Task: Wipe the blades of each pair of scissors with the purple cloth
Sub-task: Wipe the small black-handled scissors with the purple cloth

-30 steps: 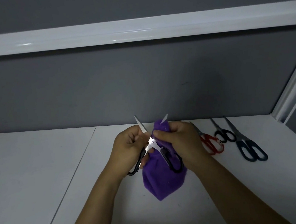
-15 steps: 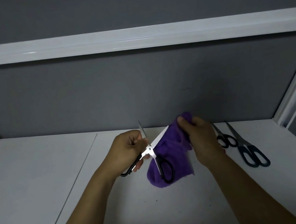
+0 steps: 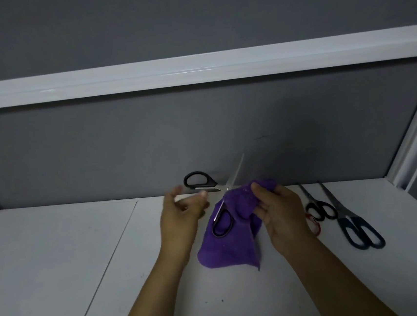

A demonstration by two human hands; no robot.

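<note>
Scissors splay black oval handles, 1 blade inside fuzzy purple cloth.

Left grip is loosening: its fingers, clenched on a handle of the black-handled scissors a second ago, are now spreading beside that handle, and contact cannot be judged. The scissors are opening far wider than before. Their upper handle loop is swinging up and left above the left grip, one bare blade is pointing up and right, and the lower loop is hanging in front of the purple cloth. Right grip is turning so that thumb and fingertips both show, bunching the cloth over the other blade. A sliver of the red-handled scissors is reappearing beside the right wrist.
</note>
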